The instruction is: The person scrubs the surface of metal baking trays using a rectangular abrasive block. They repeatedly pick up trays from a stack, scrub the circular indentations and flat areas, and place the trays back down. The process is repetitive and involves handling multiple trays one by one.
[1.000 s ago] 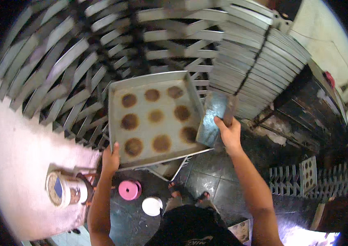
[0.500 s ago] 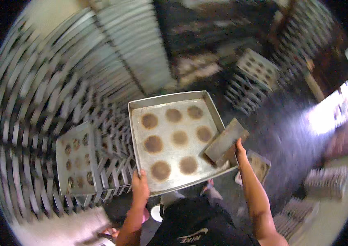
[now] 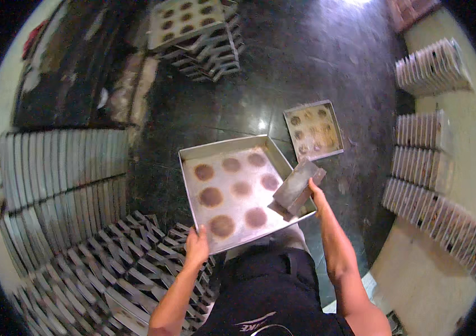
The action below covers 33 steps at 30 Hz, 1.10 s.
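In front of my body I hold a square, shallow metal baking tray [image 3: 240, 205], its inside marked with rows of round brown stains. My left hand [image 3: 197, 245] is closed on the tray's near left corner, thumb over the rim. At the tray's right side, my right hand [image 3: 317, 197] grips a flat grey rectangular metal piece [image 3: 295, 183], with the thumb on its upper face. This piece lies slanted across the tray's right corner. The fingers of my right hand are hidden beneath, so I cannot tell whether they also support the tray.
Another stained tray [image 3: 336, 127] rests on the dark floor ahead, to the right. Farther off stands a crisscross tray stack [image 3: 207, 47]. Tall tray stacks [image 3: 64, 179] and staggered ones [image 3: 109, 263] fill the left. More trays [image 3: 420, 134] line the right wall.
My view and body have turned to the right, bringing the floor tray and right wall ahead. Both hands keep their holds on the tray and the metal piece.
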### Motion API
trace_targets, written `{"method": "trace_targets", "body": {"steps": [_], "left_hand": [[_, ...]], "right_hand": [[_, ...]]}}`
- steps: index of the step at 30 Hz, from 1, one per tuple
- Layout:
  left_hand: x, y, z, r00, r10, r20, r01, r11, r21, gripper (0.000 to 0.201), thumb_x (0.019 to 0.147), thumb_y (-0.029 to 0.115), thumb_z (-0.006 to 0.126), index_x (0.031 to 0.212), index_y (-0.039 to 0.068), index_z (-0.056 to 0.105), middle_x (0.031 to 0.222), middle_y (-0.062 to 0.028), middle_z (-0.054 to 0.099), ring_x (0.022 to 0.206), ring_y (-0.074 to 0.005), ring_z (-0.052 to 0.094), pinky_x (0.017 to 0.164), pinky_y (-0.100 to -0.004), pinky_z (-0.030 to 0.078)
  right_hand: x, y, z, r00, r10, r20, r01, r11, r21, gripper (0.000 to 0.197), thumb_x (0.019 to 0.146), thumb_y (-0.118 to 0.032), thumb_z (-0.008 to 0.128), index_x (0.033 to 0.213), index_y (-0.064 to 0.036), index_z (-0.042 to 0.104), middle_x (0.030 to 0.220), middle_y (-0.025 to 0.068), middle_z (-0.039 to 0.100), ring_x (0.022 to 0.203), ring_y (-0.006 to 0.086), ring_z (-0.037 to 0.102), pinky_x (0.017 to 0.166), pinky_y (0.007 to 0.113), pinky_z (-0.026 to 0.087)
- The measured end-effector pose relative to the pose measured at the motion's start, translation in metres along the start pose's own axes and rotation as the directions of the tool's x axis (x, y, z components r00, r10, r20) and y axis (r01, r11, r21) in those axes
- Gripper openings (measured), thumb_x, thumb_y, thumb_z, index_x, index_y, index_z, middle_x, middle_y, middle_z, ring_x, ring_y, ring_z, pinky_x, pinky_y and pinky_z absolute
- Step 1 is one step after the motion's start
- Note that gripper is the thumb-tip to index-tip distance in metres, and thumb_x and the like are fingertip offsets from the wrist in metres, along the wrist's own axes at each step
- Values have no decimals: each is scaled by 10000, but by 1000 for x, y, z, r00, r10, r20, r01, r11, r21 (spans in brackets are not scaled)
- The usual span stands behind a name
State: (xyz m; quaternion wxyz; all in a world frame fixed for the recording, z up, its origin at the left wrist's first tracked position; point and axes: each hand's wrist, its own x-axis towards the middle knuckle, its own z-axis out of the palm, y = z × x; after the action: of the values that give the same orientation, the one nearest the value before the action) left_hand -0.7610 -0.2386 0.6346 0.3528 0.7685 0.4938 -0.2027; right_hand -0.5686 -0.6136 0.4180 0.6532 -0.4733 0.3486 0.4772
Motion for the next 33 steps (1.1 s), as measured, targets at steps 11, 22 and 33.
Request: {"method": "trace_targets", "body": {"steps": [11, 22, 33], "left_hand": [[154, 38, 67, 958, 70, 276, -138, 962, 235, 528, 1028, 415, 496, 1229, -67, 576, 1136, -298, 666, 1080, -474, 630, 939, -490, 482], [212, 33, 202, 897, 261, 356, -371, 884, 286, 397, 1009, 282, 546, 1226, -47, 596, 1104, -286, 682, 1044, -446, 655, 911, -481, 500], [262, 134, 374, 926, 217, 307, -282, 941, 186, 523, 1061, 383, 411, 1172, -83, 622, 995, -257, 696, 933, -347, 668, 852, -444, 492]], "right_hand": [[60, 38, -28, 925, -106, -365, 159, 980, 119, 790, 871, -573, 702, 1400, -14, 525, 1363, 121, 585, 1246, 283, 544, 1069, 431, 410], [157, 71, -147, 904, 125, -409, -77, 988, 132, 902, 829, -562, 751, 1420, 44, 439, 1337, 178, 566, 1243, 296, 528, 1060, 429, 414], [225, 7, -275, 826, -231, -515, 269, 963, -1, 638, 898, -515, 711, 1187, 52, 669, 1115, 112, 697, 1029, 231, 631, 931, 354, 467]]}}
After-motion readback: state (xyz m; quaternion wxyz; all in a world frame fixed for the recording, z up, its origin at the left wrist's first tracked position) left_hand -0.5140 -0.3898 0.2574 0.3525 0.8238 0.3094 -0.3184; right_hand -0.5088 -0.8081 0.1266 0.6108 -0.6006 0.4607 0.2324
